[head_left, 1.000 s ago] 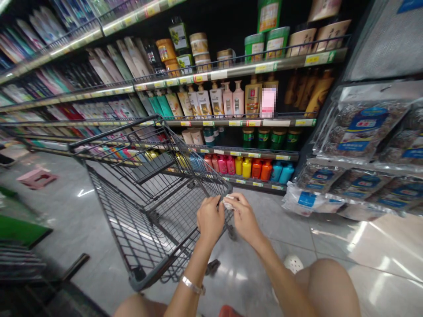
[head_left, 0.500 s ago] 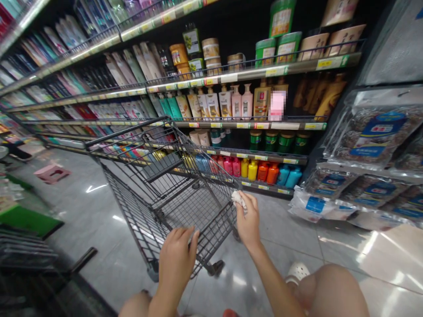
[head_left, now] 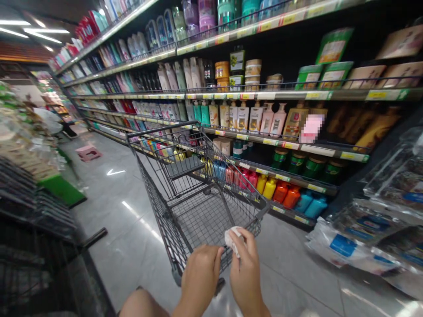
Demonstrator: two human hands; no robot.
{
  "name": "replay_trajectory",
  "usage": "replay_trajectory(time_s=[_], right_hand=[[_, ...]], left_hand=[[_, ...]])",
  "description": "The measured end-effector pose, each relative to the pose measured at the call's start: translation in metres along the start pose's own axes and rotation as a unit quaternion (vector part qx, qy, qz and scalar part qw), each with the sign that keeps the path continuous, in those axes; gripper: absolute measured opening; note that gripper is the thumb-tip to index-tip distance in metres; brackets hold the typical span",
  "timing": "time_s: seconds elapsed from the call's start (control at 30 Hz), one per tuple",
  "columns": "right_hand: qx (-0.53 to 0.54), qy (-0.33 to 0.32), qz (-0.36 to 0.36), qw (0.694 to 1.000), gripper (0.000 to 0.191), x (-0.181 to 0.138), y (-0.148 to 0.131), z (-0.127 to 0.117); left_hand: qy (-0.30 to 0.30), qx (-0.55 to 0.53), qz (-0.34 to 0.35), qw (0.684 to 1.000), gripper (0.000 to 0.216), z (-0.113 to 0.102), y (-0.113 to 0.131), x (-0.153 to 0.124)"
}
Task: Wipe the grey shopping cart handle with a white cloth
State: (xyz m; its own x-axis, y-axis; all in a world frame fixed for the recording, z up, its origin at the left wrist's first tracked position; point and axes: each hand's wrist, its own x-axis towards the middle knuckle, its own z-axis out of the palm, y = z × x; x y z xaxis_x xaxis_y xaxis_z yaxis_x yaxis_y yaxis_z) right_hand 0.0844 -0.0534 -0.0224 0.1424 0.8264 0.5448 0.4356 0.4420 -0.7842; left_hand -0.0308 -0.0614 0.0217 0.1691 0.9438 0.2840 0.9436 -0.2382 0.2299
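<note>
A crumpled white wad (head_left: 233, 238) is held in the narrow grip of the right hand (head_left: 246, 268) above the near end of a gray shopping cart (head_left: 198, 220) in a store aisle. The left hand (head_left: 201, 274) is curled just beside it; whether the cart's rim is grasped cannot be told, the fingertips being hidden. The step in hand is judged to be the handling of the wad at the rim. For the next move, a firm pinch and clearance from the wires seem called for. Beyond, bottles (head_left: 278, 121) are lined up on shelves (head_left: 244, 135).
</note>
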Motion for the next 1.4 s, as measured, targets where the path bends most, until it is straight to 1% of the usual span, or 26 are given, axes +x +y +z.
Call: replay_trajectory(time_s=[0.1,0.2,0.3,0.4,0.47,0.53,0.63,0.8,0.87,0.9,1.0,1.1,1.17,1.23,1.3,1.33,1.4], right_hand=[[-0.011,-0.020,-0.053,0.998,0.053,-0.011,-0.001,0.003],[-0.030,-0.022,-0.080,0.996,0.053,-0.006,0.011,-0.004],[-0.061,-0.006,-0.061,0.996,0.052,0.010,0.029,-0.017],[-0.090,0.026,-0.033,0.995,0.044,0.025,0.044,-0.029],[-0.102,0.044,-0.022,0.994,0.038,0.030,0.050,-0.033],[-0.102,0.049,-0.019,0.993,0.036,0.028,0.050,-0.033],[-0.092,0.049,-0.034,0.994,0.035,0.017,0.044,-0.025],[-0.067,0.036,-0.111,0.991,0.037,-0.007,0.029,-0.008],[-0.058,0.023,-0.140,0.988,0.037,-0.011,0.027,-0.007],[-0.054,0.015,-0.143,0.988,0.037,-0.010,0.027,-0.009],[-0.057,0.001,-0.109,0.992,0.035,0.000,0.033,-0.019],[-0.087,0.012,-0.071,0.994,0.034,0.019,0.043,-0.032],[-0.111,0.023,-0.065,0.991,0.034,0.031,0.050,-0.040],[-0.133,0.030,-0.065,0.988,0.034,0.041,0.056,-0.045],[-0.151,0.029,-0.068,0.986,0.035,0.047,0.059,-0.047],[-0.156,0.028,-0.070,0.985,0.035,0.049,0.061,-0.048],[-0.162,0.031,-0.073,0.984,0.036,0.053,0.064,-0.048]], left_hand=[[-0.002,0.000,-0.013,1.000,0.035,0.003,0.005,-0.001],[-0.023,-0.022,-0.031,0.999,0.034,0.004,0.008,-0.002],[-0.044,-0.045,-0.047,0.997,0.034,0.003,0.010,-0.002],[-0.057,-0.051,-0.059,0.995,0.033,0.004,0.013,-0.001],[-0.068,-0.047,-0.068,0.994,0.033,0.005,0.015,0.000],[-0.079,-0.043,-0.074,0.993,0.032,0.006,0.017,0.001],[-0.086,-0.042,-0.084,0.992,0.032,0.008,0.019,0.001],[-0.083,-0.034,-0.081,0.993,0.030,0.011,0.020,-0.001],[-0.081,-0.034,-0.072,0.993,0.028,0.011,0.020,-0.002],[-0.080,-0.037,-0.070,0.994,0.028,0.011,0.020,-0.002],[-0.081,-0.053,-0.072,0.993,0.030,0.008,0.021,-0.002],[-0.097,-0.078,-0.082,0.989,0.031,0.001,0.023,0.000],[-0.106,-0.083,-0.075,0.988,0.028,-0.004,0.020,0.000],[-0.101,-0.071,-0.057,0.991,0.022,-0.009,0.012,-0.004],[-0.083,-0.064,-0.029,0.994,0.017,-0.013,-0.001,-0.010],[-0.078,-0.069,-0.007,0.995,0.018,-0.014,-0.008,-0.013],[-0.048,-0.076,0.021,0.996,0.022,-0.018,-0.023,-0.019]])
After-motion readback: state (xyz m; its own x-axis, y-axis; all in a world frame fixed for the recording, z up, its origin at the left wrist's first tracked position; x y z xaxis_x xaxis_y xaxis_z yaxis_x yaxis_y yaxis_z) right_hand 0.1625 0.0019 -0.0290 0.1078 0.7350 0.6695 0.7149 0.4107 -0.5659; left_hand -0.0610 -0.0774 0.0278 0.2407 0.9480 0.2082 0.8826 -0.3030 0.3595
